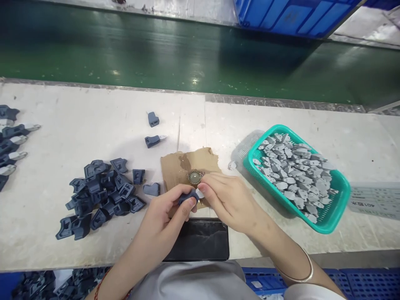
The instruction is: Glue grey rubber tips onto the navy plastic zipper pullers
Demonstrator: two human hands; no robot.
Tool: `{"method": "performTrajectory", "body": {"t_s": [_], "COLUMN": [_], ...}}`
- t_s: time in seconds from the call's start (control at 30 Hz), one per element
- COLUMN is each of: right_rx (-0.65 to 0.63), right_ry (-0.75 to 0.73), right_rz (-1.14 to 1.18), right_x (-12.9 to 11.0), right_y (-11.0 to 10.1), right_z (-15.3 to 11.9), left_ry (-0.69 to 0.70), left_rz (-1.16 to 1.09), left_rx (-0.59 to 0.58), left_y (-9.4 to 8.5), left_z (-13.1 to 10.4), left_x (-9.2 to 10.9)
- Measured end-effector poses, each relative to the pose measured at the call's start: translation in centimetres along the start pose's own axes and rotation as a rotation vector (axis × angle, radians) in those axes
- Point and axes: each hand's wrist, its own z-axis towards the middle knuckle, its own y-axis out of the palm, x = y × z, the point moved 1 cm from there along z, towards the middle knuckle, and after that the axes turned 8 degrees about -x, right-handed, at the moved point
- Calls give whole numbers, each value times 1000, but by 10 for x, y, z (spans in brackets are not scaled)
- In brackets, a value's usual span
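Observation:
My left hand (164,218) holds a dark blue-grey plastic part (186,197) between thumb and fingers. At the end of that part is a small light grey pointed piece (199,193), pinched by the thumb and fingers of my right hand (234,202). The two pieces touch; whether they are fully joined I cannot tell. Just beyond my fingers, a small round pot with a beaded rim (195,178) sits on a stained scrap of cardboard (171,166). A loose dark part (151,189) lies left of the cardboard.
Left of my hands is a pile of dark parts (100,191). A green basket (343,187) of light grey pieces stands right. Two parts (152,141) lie behind; assembled ones (12,131) line the far left. A black phone (203,241) lies in front. Beyond runs a green belt (156,54).

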Motion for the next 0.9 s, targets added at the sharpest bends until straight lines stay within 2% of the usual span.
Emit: {"method": "performTrajectory", "body": {"t_s": [0.07,0.13,0.2,0.23,0.27,0.33,0.4,0.47,0.6,0.73,0.8,0.9], "right_rx": [31,165,414,499,512,400,236,128,75,58,53,46], "right_ry": [17,109,320,466,602,799,845,825,831,822,813,831], "right_rz": [49,34,-80,-168,-242,-337,-352,-344,-344,-328,-334,-370], "right_x": [2,8,20,28,37,54,68,74,73,72,73,75], "right_y": [-12,-29,-48,-56,-63,-72,-74,-72,-69,-70,-70,-69], "right_z": [-3,-11,-23,-31,-37,-47,-52,-51,-47,-47,-48,-50], "left_ry": [58,117,113,79,34,-63,-132,-142,-94,22,99,171], "left_rz": [121,318,558,673,774,921,999,1041,1046,1056,1095,1159], "left_rx": [-9,69,215,287,343,400,429,449,437,439,341,89], "left_y": [-5,-16,-32,-40,-47,-59,-66,-69,-69,-73,-78,-86], "left_z": [4,10,18,23,28,40,51,61,67,46,29,2], "left_x": [7,15,22,24,25,26,24,23,21,18,13,1]}}
